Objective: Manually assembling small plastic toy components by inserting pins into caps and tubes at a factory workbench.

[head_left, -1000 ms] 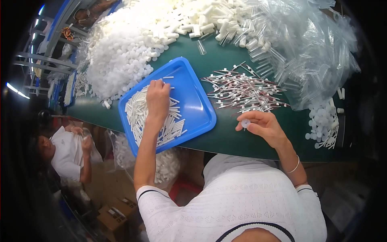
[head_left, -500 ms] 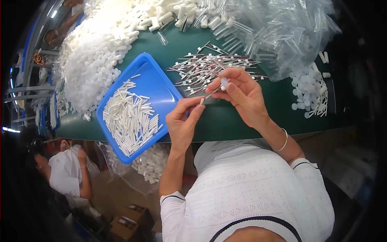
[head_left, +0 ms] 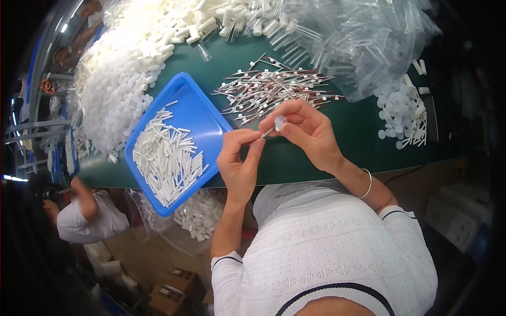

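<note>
In front of my chest the two hands almost meet. My left hand pinches a small white stick between thumb and forefinger. My right hand has thumb and fingers closed round a translucent white round cap. A thin rod runs between the cap and the stick; their exact joint is too small to make out. Just beyond my hands lies a heap of thin rods with white collars and dark red parts. To the left, a blue tray holds several loose white sticks.
White caps and cream foam cylinders are piled at the back left. Clear plastic bags and clear tubes cover the back right. More caps lie at the right. Another person is at the lower left.
Both hands have come closer together, my right hand moving left and slightly down. The stick and the rod's end now meet or nearly meet. The person at lower left has shifted posture.
</note>
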A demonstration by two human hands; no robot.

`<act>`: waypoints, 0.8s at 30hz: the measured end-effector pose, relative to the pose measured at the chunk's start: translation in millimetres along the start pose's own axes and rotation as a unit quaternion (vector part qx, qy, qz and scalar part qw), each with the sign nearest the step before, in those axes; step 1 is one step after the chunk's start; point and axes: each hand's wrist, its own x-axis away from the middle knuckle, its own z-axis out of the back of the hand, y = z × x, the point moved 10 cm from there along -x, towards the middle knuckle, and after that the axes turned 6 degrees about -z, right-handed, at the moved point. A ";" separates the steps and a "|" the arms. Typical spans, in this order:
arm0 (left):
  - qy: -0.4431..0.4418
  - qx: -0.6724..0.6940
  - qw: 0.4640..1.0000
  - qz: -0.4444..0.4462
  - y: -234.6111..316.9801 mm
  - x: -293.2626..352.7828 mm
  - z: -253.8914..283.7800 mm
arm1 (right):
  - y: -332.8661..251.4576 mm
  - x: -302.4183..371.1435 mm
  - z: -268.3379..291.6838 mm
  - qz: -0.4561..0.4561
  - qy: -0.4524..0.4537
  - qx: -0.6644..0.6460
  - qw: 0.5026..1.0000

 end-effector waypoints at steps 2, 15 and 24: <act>0.002 -0.123 0.987 -0.104 24.0 -5.6 2.2 | -6.0 -0.1 0.1 0.025 0.012 0.140 0.990; -0.195 -0.110 0.974 -0.027 29.9 -64.7 27.9 | 26.4 -12.4 18.1 -0.133 0.005 0.088 0.987; -0.101 -0.772 0.585 -0.228 -62.1 -230.5 190.1 | 13.7 -13.1 28.3 -0.118 0.054 0.038 0.991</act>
